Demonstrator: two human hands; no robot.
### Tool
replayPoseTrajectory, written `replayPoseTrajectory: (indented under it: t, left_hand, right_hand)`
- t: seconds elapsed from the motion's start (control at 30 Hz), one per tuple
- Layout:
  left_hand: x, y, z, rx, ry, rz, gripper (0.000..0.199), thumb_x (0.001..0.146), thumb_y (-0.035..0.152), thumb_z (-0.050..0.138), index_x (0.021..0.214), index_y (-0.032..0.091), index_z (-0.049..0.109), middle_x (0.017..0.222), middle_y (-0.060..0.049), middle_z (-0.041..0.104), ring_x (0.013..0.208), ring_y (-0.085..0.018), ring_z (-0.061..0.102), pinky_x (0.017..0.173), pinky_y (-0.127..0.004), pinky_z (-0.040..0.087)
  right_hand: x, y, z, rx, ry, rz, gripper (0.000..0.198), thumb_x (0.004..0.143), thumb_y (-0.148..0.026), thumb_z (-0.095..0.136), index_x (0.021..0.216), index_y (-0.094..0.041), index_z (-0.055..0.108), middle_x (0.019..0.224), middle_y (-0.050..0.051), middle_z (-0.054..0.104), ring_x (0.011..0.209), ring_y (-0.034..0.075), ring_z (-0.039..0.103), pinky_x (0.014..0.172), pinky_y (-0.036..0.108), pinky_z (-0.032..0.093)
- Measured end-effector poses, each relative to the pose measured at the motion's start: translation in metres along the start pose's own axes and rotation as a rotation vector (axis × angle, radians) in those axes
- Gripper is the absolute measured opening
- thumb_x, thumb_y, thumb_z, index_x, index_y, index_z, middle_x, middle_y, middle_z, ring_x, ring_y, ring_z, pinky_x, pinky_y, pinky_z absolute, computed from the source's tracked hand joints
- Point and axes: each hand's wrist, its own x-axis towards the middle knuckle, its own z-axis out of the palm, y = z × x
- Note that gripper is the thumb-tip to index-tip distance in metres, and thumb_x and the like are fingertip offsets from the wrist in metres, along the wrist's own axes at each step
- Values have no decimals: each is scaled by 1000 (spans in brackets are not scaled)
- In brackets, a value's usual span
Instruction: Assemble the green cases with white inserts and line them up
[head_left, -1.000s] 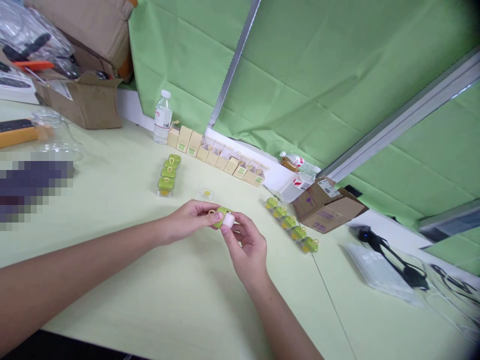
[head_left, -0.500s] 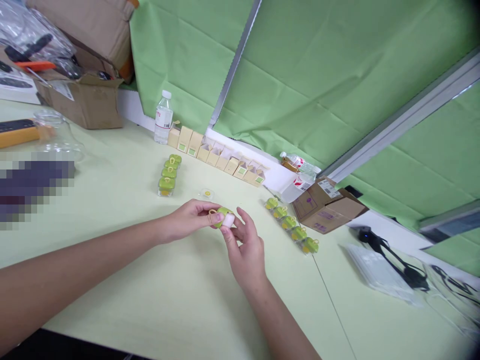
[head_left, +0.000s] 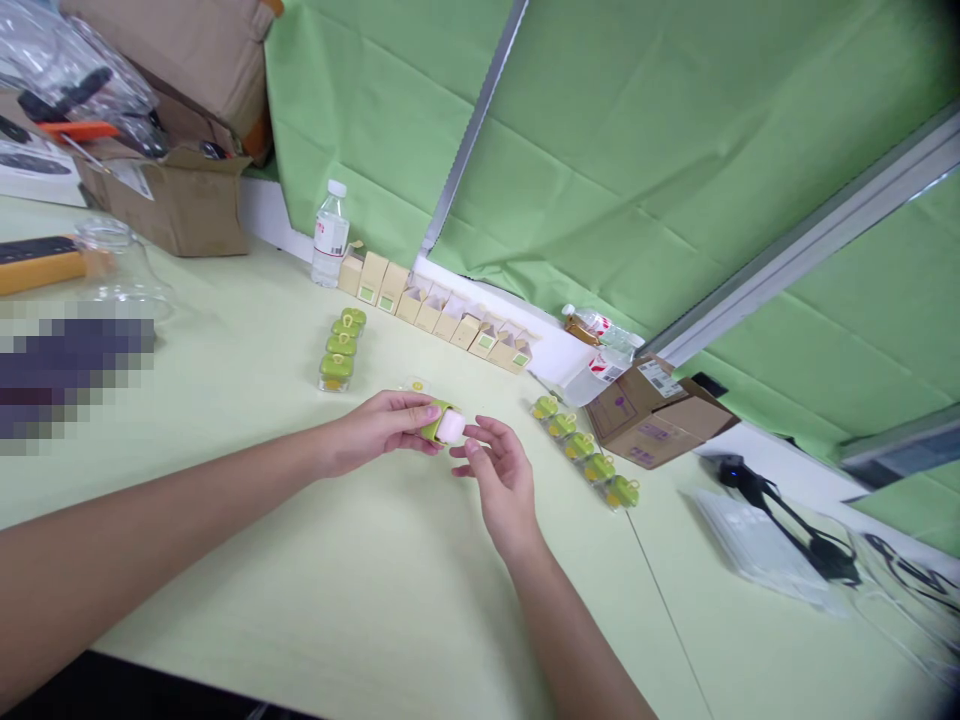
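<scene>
A small green case [head_left: 433,430] is pinched in my left hand [head_left: 390,422], its open end facing right. Out of that end sticks a pale pinkish-white rounded piece [head_left: 451,427]. My right hand [head_left: 501,480] is just to the right of this piece, fingers apart and curved, holding nothing that I can see. Behind my left hand lies a small clear lid-like piece [head_left: 417,385] with a yellow spot, partly covered. Left of it stands a row of green-topped clear cases [head_left: 337,366] with loops. More green-topped cases [head_left: 580,446] form a diagonal row to the right.
Small beige cartons [head_left: 427,308] line the back edge, beside a water bottle [head_left: 330,235]. Further bottles [head_left: 595,372] lie next to a brown box [head_left: 649,410] at the right. Plastic sleeves [head_left: 757,550] and a black cabled device [head_left: 795,520] lie far right; a cardboard box [head_left: 176,205] stands left.
My right hand has come away from the pale piece, a little to the right, and its fingers have spread. My left hand has turned the green case so its open end shows more.
</scene>
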Motion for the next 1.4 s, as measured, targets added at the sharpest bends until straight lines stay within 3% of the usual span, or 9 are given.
replayPoseTrajectory:
  t: [0.2,0.53,0.7,0.83,1.13,1.4]
  left_hand:
    - [-2,-2,0,-21,-90,-38,28,91,39,66,98,13,74,100,-10,70,91,-19,64,88,-35,51]
    - [-6,5,-2,-102,-307,-98,34,95,42,59,104,13,72,99,-11,68,84,-18,63,81,-32,52]
    - [-4,4,-3,-52,-250,-103,32,93,42,61,99,13,73,97,-11,69,84,-18,63,81,-32,53]
    - [-2,2,-5,-21,-192,-119,33,92,43,63,99,14,73,100,-11,69,87,-19,63,82,-31,53]
    - [-6,1,4,-61,-228,-189,35,91,46,63,98,13,73,96,-10,69,79,-16,62,80,-30,52]
    - [-3,1,1,-57,-161,-182,36,92,48,61,95,14,73,91,-8,68,78,-16,61,77,-28,52]
  right_hand:
    - [-4,2,2,-27,-67,-47,50,78,-40,79,120,-26,55,115,7,63,87,19,66,69,34,58]
    - [-6,3,0,-137,-171,-111,44,83,-35,74,121,-26,55,110,6,66,85,18,67,74,33,56]
    - [-7,2,0,-97,-218,-68,35,86,-36,69,118,-25,57,105,6,68,85,19,68,74,35,57]
    - [-8,-3,0,-85,-222,-65,40,83,-36,72,118,-24,57,112,8,66,85,19,68,73,34,57]
    - [-8,0,5,-150,-184,-101,29,81,-25,68,109,-23,61,99,5,69,80,19,67,69,32,56]
    - [-6,-2,-1,-60,-245,-44,29,84,-32,67,112,-24,61,104,5,67,83,19,67,69,33,57]
